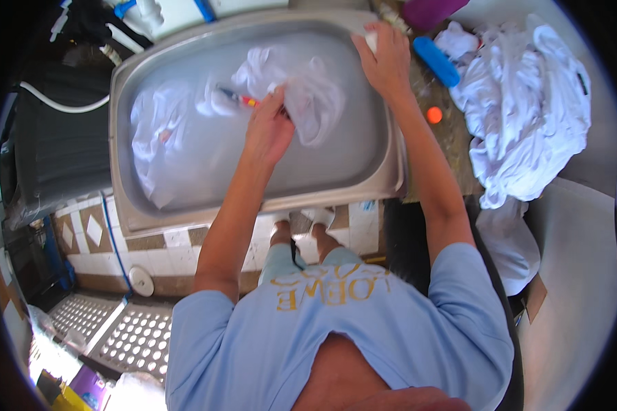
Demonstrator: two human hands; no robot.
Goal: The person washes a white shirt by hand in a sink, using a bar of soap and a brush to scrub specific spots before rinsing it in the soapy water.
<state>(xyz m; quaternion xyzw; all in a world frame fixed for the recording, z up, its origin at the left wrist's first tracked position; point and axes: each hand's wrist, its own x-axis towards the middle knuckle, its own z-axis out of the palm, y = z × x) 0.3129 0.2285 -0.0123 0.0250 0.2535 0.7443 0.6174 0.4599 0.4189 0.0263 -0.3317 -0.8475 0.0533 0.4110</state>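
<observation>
A wide metal basin [118, 151] holds cloudy water with white cloths in it. My left hand [271, 130] is over the middle of the basin, its fingers closed on a wet white cloth [317, 103] that trails to the right in the water. Beside those fingers a red and dark patch [243, 99] shows; I cannot tell if it is a print or a separate thing. Another white cloth [159, 130] lies in the water on the left. At the far right corner, my right hand [393, 61] is closed around a small white piece [371, 41], mostly hidden, perhaps soap.
Right of the basin, a wooden surface [459, 161] carries a blue oblong object [436, 61], an orange round cap [434, 115] and a heap of white clothes [521, 109]. A purple container [432, 10] stands behind. A white hose [68, 108] crosses a black covered object [62, 151] at left.
</observation>
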